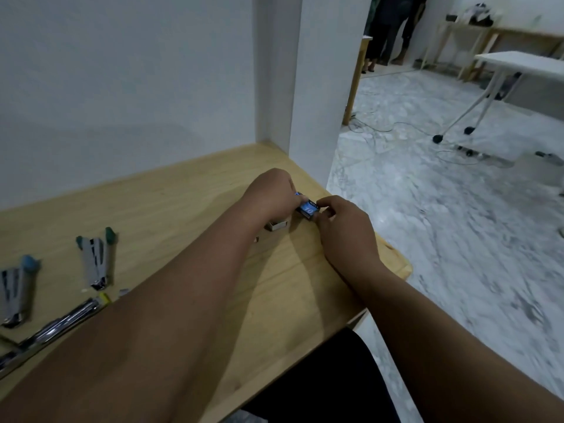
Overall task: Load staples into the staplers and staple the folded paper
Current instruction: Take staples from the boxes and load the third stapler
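Observation:
A small blue staple box (307,207) sits near the right edge of the wooden table (171,209). My left hand (271,195) grips its far end and my right hand (341,227) pinches its near end. A small open white inner tray (277,225) lies just below my left hand. At the left lie three staplers swung open: a green one (97,260), a blue one (16,291) and a yellow-tipped one (65,320) partly hidden by my left forearm. No folded paper is visible.
A white wall and pillar (317,87) stand behind the table. To the right the table ends over a marble floor (442,224) with cables and a white wheeled table (518,65). A person's legs (387,29) show far back.

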